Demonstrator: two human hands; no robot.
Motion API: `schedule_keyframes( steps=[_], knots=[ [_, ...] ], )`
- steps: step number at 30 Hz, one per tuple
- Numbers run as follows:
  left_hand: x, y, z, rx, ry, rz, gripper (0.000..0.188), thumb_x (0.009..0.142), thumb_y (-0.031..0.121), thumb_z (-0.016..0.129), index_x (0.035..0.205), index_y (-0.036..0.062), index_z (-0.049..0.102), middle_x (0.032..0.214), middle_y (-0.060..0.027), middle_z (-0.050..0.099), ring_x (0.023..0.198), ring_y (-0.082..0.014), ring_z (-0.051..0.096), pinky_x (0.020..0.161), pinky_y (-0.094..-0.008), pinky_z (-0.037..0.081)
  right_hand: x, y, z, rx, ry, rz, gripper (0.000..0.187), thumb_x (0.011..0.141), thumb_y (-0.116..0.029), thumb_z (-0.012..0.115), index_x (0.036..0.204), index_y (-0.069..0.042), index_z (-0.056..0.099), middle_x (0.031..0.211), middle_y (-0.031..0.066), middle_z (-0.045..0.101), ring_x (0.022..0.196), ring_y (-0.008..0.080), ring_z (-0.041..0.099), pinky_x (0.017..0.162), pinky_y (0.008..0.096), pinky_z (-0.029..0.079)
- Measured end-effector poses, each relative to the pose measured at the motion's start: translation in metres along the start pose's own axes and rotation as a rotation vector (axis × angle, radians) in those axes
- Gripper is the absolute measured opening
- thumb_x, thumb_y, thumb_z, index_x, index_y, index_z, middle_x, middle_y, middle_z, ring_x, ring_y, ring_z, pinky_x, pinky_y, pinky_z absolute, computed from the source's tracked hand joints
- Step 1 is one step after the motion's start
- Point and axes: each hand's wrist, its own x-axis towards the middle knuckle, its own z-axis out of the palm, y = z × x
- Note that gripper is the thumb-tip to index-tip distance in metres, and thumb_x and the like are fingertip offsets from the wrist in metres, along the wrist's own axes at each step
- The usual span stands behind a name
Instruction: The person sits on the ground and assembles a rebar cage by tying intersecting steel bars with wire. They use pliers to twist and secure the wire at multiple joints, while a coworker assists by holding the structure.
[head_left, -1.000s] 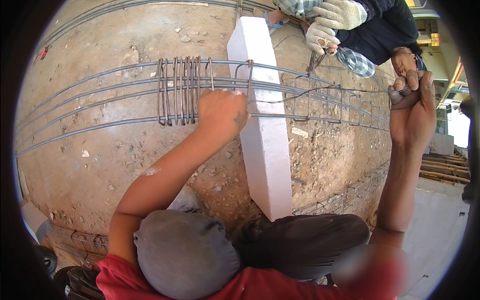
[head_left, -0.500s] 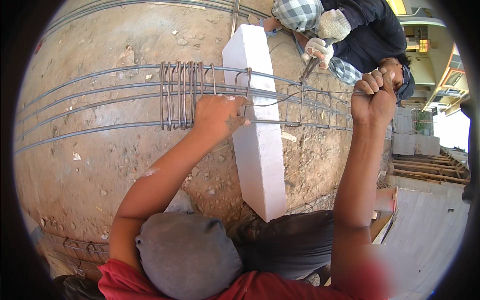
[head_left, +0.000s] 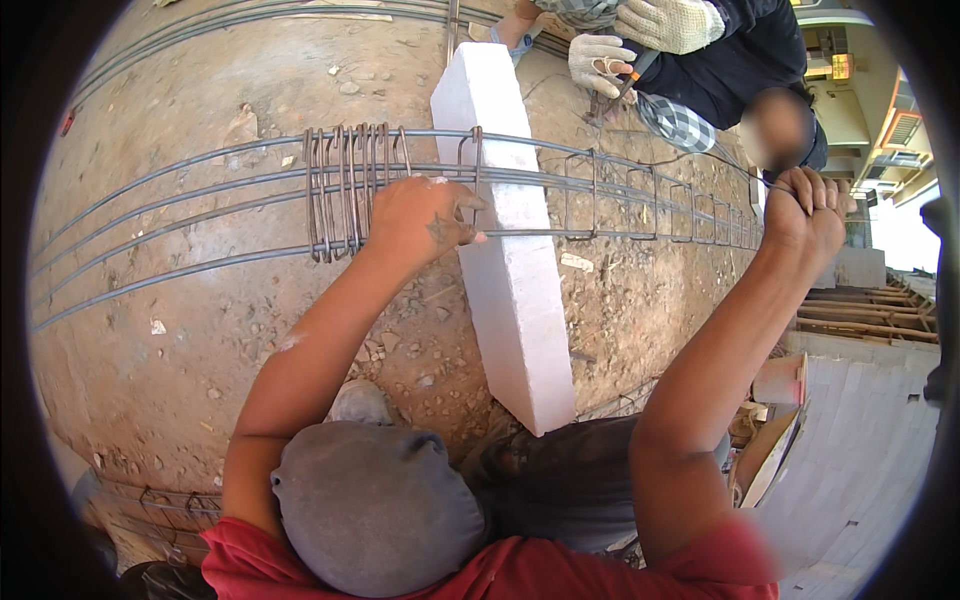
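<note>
No packages, labels or screens show anywhere in the view. One possible sign only: small lit orange-yellow panel (head_left: 838, 66) at about 2 o'clock, near the rim, mounted on the pale building structure behind the co-worker. Roughly rectangular, bright against a shaded frame; too small and blurred to tell whether it is a sign or a lamp. Nothing else of the kind on the dirt ground, steel bars or white block.
</note>
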Motion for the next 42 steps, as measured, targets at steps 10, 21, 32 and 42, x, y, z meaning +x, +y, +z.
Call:
schedule_keyframes(
  steps=[10, 21, 32, 42],
  knots=[
    [-0.001, -0.003, 0.010, 0.092, 0.002, -0.017, 0.044, 0.071, 0.046, 0.081, 0.109, 0.0250, 0.076, 0.106, -0.0064, 0.074, 0.088, -0.0246, 0.072, 0.079, -0.0380, 0.055, -0.179, 0.050, 0.001, -0.469, 0.070, 0.710, 0.031, 0.104, -0.020, 0.051, 0.129, -0.003, 0.055, 0.079, 0.0004, 0.058, 0.056, 0.0078, 0.046, 0.046, 0.0205, 0.037],
    [-0.005, -0.010, 0.015, 0.100, 0.038, 0.044, 0.043, 0.076, 0.049, 0.077, 0.111, 0.0245, 0.075, 0.110, -0.0048, 0.073, 0.091, -0.0251, 0.072, 0.079, -0.0365, 0.056, -0.273, 0.198, -0.086, -0.673, 0.306, 0.774, 0.026, 0.101, -0.013, 0.056, 0.124, -0.001, 0.057, 0.094, 0.0067, 0.068, 0.057, 0.0090, 0.052, 0.049, 0.0240, 0.043],
    [-0.003, -0.006, 0.020, 0.072, 0.078, -0.001, 0.042, 0.076, 0.040, 0.079, 0.111, 0.0179, 0.073, 0.110, -0.0047, 0.073, 0.095, -0.0241, 0.071, 0.084, -0.0375, 0.053, -0.262, 0.236, -0.088, -0.416, 0.425, 0.679, 0.021, 0.103, -0.013, 0.052, 0.121, -0.007, 0.060, 0.092, 0.0006, 0.062, 0.068, 0.0096, 0.048, 0.064, 0.0230, 0.043],
    [-0.002, 0.002, 0.013, -0.034, 0.038, -0.037, 0.030, 0.074, 0.038, 0.081, 0.096, 0.0189, 0.074, 0.101, -0.0001, 0.073, 0.089, -0.0239, 0.070, 0.078, -0.0363, 0.051, -0.254, 0.258, -0.096, -0.139, 0.446, 0.649, 0.019, 0.103, -0.007, 0.048, 0.116, -0.005, 0.062, 0.110, 0.0034, 0.063, 0.095, 0.0148, 0.055, 0.085, 0.0287, 0.044]
  ],
)
